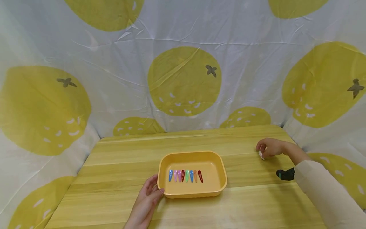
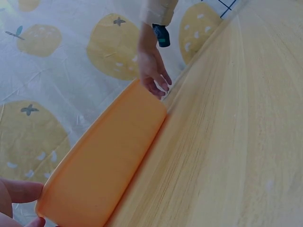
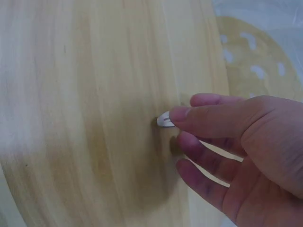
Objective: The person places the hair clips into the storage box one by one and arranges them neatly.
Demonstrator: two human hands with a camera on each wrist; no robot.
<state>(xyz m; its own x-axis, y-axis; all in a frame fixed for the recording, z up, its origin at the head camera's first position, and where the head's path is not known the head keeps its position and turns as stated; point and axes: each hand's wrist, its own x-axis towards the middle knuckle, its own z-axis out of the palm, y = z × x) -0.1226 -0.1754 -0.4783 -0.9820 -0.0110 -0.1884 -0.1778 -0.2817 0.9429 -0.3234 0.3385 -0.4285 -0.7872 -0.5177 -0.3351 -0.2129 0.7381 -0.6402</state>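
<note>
My right hand (image 1: 271, 148) pinches a white hair clip (image 1: 261, 155) between thumb and fingers, low over the right side of the table. In the right wrist view the rounded end of that hair clip (image 3: 165, 119) sticks out past the thumb tip. My left hand (image 1: 146, 198) grips the near left corner of a yellow-orange tray (image 1: 191, 193), thumb on its rim. Inside, several hair clips stand in a row: blue (image 1: 170, 175), pink, dark red, green (image 1: 187, 176), orange and another dark red one (image 1: 200, 176). The left wrist view shows the outer side of the tray (image 2: 104, 161).
The wooden table (image 1: 120, 178) reaches back to a white curtain (image 1: 120, 79) printed with yellow fruit, which also hangs at both sides. A black wrist-worn device (image 1: 285, 174) shows beside the right sleeve (image 1: 326, 187).
</note>
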